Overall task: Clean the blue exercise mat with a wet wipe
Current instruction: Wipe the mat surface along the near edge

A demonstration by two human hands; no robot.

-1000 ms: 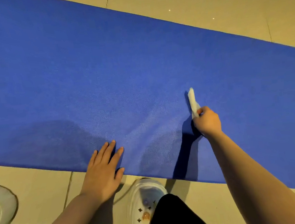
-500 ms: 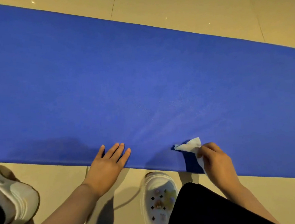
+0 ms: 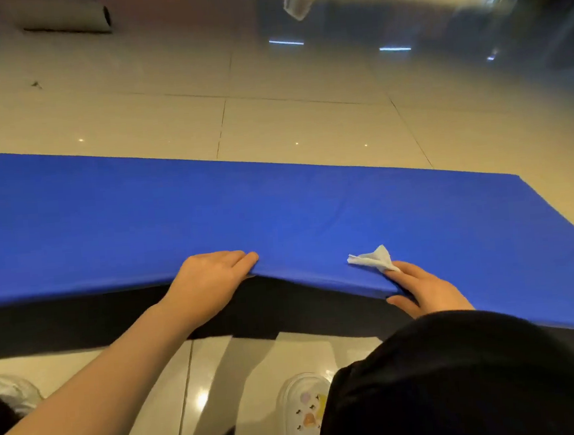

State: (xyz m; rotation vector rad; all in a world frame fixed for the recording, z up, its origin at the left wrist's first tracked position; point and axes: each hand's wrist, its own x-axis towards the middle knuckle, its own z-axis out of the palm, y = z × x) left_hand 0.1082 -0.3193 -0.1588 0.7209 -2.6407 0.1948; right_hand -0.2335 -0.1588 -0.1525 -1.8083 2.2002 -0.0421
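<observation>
Glossy floor tiles [image 3: 306, 126] carry the mat [image 3: 278, 214] across mid-frame. My left hand [image 3: 208, 285] and right hand [image 3: 422, 292] grip its raised near edge, the right also pinching the wipe [image 3: 371, 260]. I'd lift evenly to avoid creasing.

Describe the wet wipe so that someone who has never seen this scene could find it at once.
Find the big blue mat on the pale tiled floor. Follow its lifted near edge to the right hand, which grips it. The wet wipe is the small crumpled white scrap pinched under that hand's fingers, the only white thing on the blue.
</observation>
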